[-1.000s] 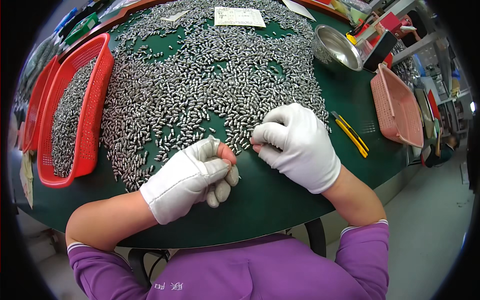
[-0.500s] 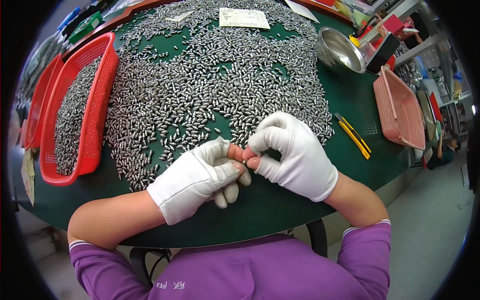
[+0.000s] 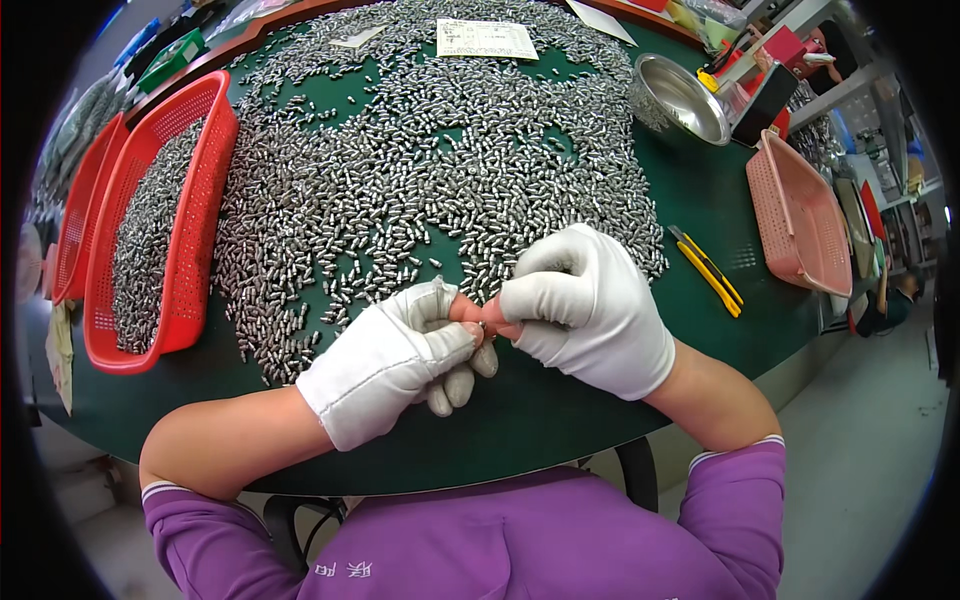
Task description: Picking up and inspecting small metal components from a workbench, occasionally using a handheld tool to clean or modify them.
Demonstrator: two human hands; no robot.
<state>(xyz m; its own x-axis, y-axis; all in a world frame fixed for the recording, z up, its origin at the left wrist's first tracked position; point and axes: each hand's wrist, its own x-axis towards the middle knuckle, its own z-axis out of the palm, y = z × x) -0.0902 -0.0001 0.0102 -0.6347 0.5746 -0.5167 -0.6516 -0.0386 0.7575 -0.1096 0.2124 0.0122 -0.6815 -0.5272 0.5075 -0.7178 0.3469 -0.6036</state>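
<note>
The left hand (image 3: 395, 360) and right hand (image 3: 590, 305) met fingertip to fingertip, pinching one small metal piece (image 3: 481, 325); a firm, steady pinch seemed wise. At twelve o'clock spread the heap of metal pieces (image 3: 420, 170).

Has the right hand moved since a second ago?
Yes. The right hand has lifted off the spread of small metal pieces and swung left, away from the yellow utility knife, to meet the left hand fingertip to fingertip.
</note>
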